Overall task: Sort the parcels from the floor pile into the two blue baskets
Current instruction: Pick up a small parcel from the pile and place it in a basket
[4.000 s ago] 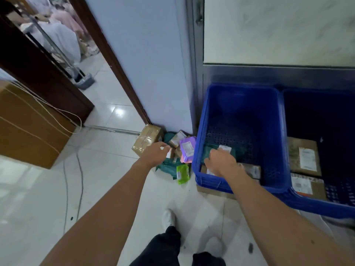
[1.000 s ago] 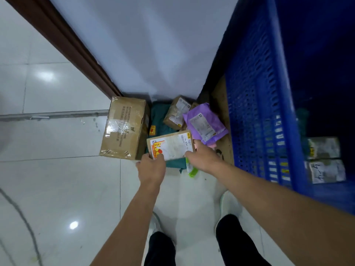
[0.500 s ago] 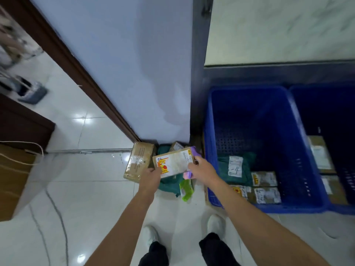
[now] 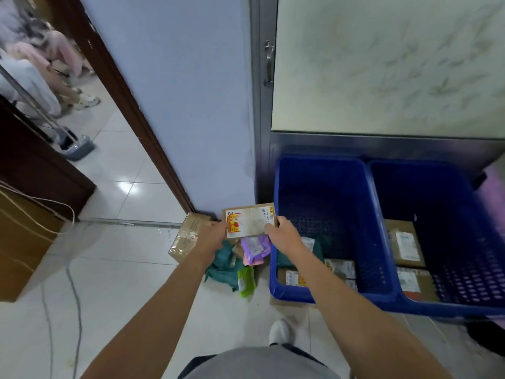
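**Two hands on one flat parcel**

Both hands grip a flat brown parcel with a white label, just above the middle of the frame. The left hand pinches its left edge and the right hand pinches its right edge, so the hands are apart with the parcel between them. It is held off the floor, above the pile and just beside the left basket.

The pile lies under the hands at the foot of the wall: a taped box, a purple bag, a teal bag and a green packet.

The left basket holds several labelled parcels at its near end. The right basket touches it on the right and holds two brown boxes.
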`<state>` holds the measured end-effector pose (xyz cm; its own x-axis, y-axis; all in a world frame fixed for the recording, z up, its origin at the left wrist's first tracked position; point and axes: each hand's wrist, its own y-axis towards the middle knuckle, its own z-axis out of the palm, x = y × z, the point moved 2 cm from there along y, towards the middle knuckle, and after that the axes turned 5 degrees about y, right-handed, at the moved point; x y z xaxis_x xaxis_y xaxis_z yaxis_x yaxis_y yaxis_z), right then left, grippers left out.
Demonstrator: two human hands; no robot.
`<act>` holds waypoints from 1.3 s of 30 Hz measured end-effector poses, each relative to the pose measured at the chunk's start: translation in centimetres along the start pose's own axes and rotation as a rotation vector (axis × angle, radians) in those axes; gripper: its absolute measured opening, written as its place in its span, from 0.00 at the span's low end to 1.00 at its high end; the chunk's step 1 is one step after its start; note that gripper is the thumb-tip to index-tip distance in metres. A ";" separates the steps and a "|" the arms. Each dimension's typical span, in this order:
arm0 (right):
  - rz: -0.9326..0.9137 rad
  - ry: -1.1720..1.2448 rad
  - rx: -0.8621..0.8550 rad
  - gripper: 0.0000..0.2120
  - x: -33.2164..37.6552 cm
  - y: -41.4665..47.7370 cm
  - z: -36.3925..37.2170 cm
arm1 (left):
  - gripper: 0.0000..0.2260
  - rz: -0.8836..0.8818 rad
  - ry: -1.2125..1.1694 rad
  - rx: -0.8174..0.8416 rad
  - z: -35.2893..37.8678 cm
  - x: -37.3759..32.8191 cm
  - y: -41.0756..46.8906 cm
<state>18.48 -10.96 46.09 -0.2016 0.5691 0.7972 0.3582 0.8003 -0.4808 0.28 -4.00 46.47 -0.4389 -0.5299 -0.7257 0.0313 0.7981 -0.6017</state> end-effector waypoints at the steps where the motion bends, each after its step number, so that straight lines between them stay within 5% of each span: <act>1: -0.004 -0.002 -0.026 0.13 -0.2 -0.3 -0.5 | 0.08 0.013 0.008 0.016 0.3 -0.2 -0.4; 4: -0.026 -0.001 -0.083 0.07 -0.4 -1.8 -1.7 | 0.07 0.066 0.061 0.072 0.9 -0.6 -1.4; 11: -0.028 -0.051 -0.227 0.14 -0.9 -5.8 -5.6 | 0.05 0.152 0.072 0.133 3.2 -2.3 -4.5; 20: -0.026 -0.138 -0.315 0.11 -4.3 -8.7 -11.4 | 0.08 0.250 0.163 0.235 8.2 -2.9 -7.2; 39: 0.028 -0.354 -0.170 0.14 -16.1 0.9 -28.3 | 0.14 0.061 0.167 0.180 30.6 -3.0 -2.3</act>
<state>47.78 -24.75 43.19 -0.4808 0.6437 0.5953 0.5081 0.7579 -0.4091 29.03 -13.04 39.85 -0.5734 -0.4155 -0.7060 0.2148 0.7554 -0.6191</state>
